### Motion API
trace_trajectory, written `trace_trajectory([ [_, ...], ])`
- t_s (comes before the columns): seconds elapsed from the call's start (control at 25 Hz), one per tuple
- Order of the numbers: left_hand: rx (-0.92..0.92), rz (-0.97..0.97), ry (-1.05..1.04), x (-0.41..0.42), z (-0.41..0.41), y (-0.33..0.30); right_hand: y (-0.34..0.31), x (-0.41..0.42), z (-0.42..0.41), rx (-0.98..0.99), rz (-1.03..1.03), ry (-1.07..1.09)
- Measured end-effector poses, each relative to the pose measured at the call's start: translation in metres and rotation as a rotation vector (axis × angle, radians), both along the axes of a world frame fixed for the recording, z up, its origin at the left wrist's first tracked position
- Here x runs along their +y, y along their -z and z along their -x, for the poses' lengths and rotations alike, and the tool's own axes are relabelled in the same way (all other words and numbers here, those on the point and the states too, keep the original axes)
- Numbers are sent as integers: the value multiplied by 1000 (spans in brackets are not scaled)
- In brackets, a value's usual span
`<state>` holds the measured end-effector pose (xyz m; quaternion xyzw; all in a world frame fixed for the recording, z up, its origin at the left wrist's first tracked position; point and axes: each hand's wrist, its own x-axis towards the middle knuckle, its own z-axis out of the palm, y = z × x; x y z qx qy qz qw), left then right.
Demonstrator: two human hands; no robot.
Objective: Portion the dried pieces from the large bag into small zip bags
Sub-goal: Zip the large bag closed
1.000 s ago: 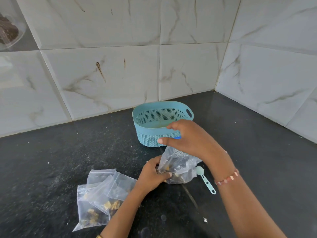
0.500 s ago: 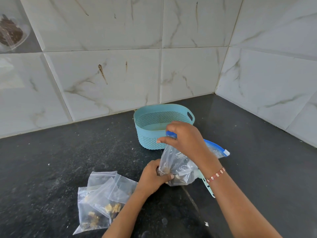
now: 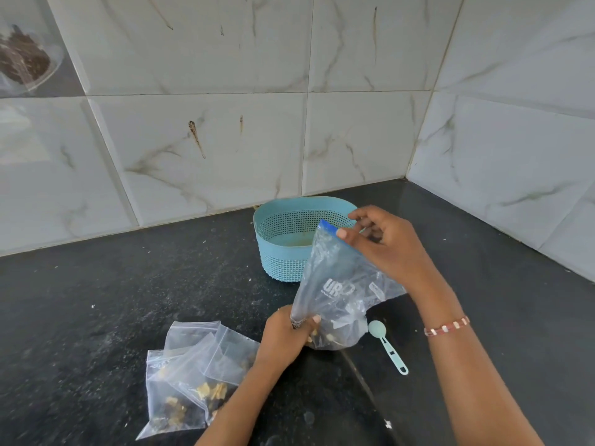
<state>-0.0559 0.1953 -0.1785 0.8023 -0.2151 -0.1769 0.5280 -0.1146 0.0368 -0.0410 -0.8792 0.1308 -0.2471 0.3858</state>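
The large clear bag with a blue zip strip stands upright on the black counter, dried pieces gathered at its bottom. My left hand grips the bag's lower left side. My right hand pinches the blue zip strip at the bag's top, in front of the basket. Several small zip bags holding brown dried pieces lie in a pile to the left of my left forearm.
A light blue perforated basket stands behind the bag near the tiled wall. A small light blue measuring spoon lies on the counter right of the bag. The black counter meets tiled walls at the back and right.
My right hand has lifted the bag's zip top up and pulled it taller, stretching the crumpled bag upright. My left hand stays at the bag's base.
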Motion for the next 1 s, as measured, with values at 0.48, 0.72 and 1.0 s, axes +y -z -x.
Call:
trace_trajectory([
  [0.48, 77, 19, -26, -4, 1, 4, 2, -18, 25, 64, 151, 141],
  [0.72, 80, 103, -81, -2, 1, 4, 8, -25, 28, -50, -124, 84],
  [1.0, 182, 168, -150, -4, -2, 5, 44, -26, 33, -33, -427, 133],
])
